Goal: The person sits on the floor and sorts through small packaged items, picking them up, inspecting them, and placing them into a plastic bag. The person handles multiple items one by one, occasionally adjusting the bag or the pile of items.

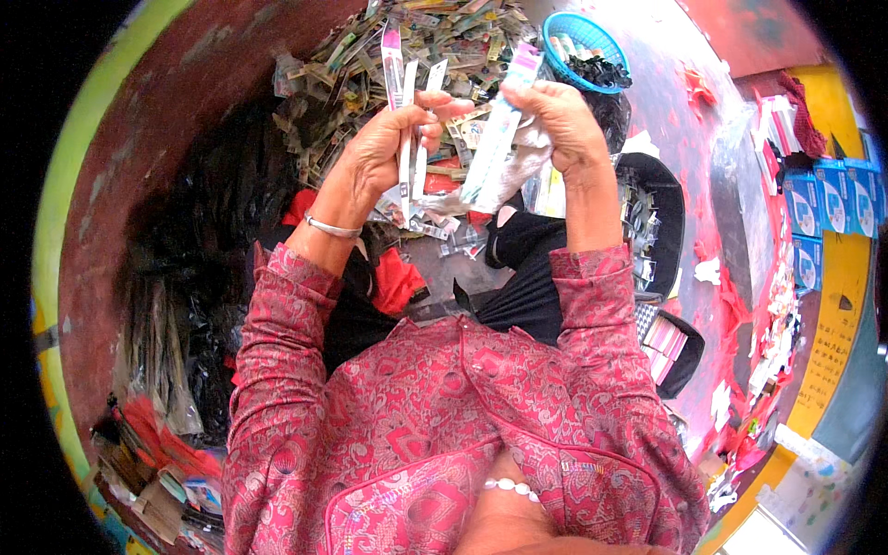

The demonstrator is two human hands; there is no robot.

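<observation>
Both my hands are raised in front of me above a big heap of small flat packets. My left hand is closed on several slim packets; one has a pink top, and others look like narrow white strips. Between the thumb and fingers of my right hand is a long pale packet with a purple-pink upper end, tilted to the left. A whitish crumpled wrap or cloth shows just below the right fingers; whether the hand holds it too, I cannot tell. What the packets contain is too small to make out.
Far right of the heap stands a blue plastic basket with packets and black pieces inside. Black open cases lie beside my right arm. Dark plastic sheeting spreads at left. Blue boxes are stacked at far right.
</observation>
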